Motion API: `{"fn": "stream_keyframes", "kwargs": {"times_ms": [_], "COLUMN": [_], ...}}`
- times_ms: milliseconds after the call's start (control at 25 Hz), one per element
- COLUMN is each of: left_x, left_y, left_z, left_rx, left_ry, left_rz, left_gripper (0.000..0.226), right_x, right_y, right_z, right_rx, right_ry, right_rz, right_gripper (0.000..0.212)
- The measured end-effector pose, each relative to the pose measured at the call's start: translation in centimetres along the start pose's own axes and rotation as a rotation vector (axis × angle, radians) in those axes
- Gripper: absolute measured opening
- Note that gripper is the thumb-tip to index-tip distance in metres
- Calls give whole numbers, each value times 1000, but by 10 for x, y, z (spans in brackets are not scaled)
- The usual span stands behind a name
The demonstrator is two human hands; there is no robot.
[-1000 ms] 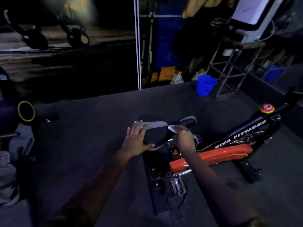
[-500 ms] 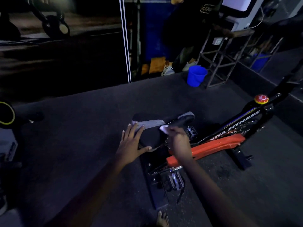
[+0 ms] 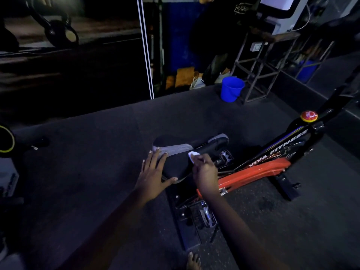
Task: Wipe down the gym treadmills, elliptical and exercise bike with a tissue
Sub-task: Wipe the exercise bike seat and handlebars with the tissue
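Note:
A black and orange exercise bike marked VIVA FITNESS stands at the centre right, with a red knob on its frame. Its black and grey saddle points toward the far right. My left hand rests flat on the saddle's left rear edge, fingers straight and thumb spread along the rim. My right hand pinches a small white tissue against the saddle's right side. A pedal shows below my right forearm.
A blue bucket stands on the dark rubber floor beside a metal frame stand. A person's legs and shoes are at the back. Another machine with a yellow ring sits at the left edge. My bare toes show at the bottom.
The view has tilted down and shifted, so the bike sits more central. My right hand has slid the tissue slightly back along the saddle. My left hand keeps its place on the saddle.

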State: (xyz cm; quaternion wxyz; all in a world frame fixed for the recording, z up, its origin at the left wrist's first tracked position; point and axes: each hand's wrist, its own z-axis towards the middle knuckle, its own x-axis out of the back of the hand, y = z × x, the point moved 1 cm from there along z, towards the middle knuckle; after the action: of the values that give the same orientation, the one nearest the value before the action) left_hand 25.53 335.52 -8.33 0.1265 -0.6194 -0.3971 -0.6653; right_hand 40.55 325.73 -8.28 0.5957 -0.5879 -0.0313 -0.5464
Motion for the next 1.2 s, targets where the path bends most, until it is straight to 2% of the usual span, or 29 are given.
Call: {"fn": "stream_keyframes", "kwargs": {"times_ms": [80, 200, 360, 480, 600, 760, 880, 960, 1040, 1080, 1200], "left_x": [-2, -3, -6, -4, -6, -7, -5, -4, -5, -5, -5], "left_y": [-1, -3, -1, 1, 0, 1, 2, 3, 5, 6, 9], "left_z": [0, 0, -2, -3, -3, -4, -4, -5, -5, -6, -7], "left_rx": [7, 23, 45, 61, 61, 62, 53, 48, 51, 55, 63], "left_ry": [16, 23, 20, -6, -1, 14, 21, 15, 14, 14, 14], "left_rz": [7, 49, 32, 24, 16, -14, -32, -43, -48, -49, -20], "left_gripper": [103, 104, 106, 98, 101, 89, 88, 88, 88, 87, 85], "right_x": [-3, 0, -21, -35, -31, -13, 9, 17, 12, 6, -17], "right_y": [-9, -25, -40, -35, -26, -3, 6, 6, 6, 6, 2], "right_z": [1, 44, 93, 100, 91, 66, 43, 55, 87, 99, 93], "right_rx": [175, 270, 242, 425, 541, 627, 697, 635, 379, 261, 314], "right_ry": [-57, -104, -421, -533, -534, -370, -412, -367, -269, -293, -397], "right_rz": [-41, -25, -58, -210, -221, -174, -151, -130, -134, -152, -256], "right_gripper": [46, 41, 32, 34, 40, 45, 39, 36, 35, 35, 45]}}
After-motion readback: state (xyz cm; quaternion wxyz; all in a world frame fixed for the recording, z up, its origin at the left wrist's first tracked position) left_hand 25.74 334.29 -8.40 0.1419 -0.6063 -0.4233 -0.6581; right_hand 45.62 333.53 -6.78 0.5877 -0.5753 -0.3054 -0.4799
